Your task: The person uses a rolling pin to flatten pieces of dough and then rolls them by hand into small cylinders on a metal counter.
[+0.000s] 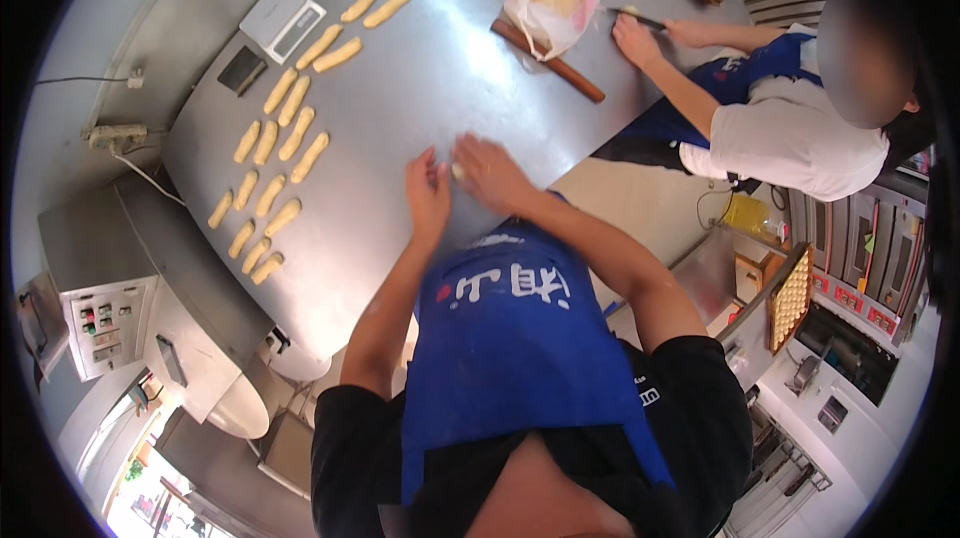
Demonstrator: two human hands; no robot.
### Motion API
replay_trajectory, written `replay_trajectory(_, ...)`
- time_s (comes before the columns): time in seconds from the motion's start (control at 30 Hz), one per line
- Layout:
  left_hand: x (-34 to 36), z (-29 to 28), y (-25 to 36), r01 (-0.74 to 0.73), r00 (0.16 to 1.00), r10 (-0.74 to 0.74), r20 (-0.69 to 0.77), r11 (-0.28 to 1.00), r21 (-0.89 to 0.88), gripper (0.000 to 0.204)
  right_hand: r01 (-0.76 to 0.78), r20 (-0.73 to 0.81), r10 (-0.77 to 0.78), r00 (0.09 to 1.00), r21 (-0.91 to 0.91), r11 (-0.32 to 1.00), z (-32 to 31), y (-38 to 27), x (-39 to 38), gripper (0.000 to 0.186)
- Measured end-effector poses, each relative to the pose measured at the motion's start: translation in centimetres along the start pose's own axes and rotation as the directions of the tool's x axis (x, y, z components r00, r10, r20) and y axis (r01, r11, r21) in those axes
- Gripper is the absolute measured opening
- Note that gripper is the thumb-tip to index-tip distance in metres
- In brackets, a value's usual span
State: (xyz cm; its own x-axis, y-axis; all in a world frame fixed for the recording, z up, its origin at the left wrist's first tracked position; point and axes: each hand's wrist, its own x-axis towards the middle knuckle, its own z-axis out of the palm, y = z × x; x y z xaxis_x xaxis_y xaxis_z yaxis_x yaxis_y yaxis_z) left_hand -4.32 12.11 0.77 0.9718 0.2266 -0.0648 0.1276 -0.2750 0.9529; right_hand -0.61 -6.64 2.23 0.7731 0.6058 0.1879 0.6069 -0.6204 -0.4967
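My left hand [428, 190] is just above the steel table in front of my apron, its fingers half curled and smeared by motion. Beside it, my right hand [490, 173] is palm down with the fingers stretched out. A small pale lump of dough [458, 170] shows at the inner edge of my right hand, in the gap between both hands. How much of it lies under the palm is hidden. To the left, several rolled dough strips [297, 133] lie in slanting rows on the table [385, 103].
A white scale [282, 20] and a dark flat box [242, 71] stand at the far left. A rolling pin [548, 61] lies by a plastic bag of dough [560, 3]. At right a co-worker [745, 88] holds a knife [645, 20]. Trays of dough pieces [790, 298] are further right.
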Motion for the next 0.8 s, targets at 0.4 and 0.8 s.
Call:
replay_trajectory(0.4,-1.8,-3.2,-4.1,-0.151,0.956,0.275,-0.103,0.762,0.630,0.037,-0.814,0.600,0.603,0.525,0.561,0.150,-0.6,0.1,4.2,0.037)
replay_trajectory(0.8,-0.8,-1.5,-2.2,-0.152,0.951,0.289,-0.111,0.749,0.644,0.034,-0.352,-0.321,0.315,0.893,-0.063,0.934,-10.5,20.2,28.4,0.065)
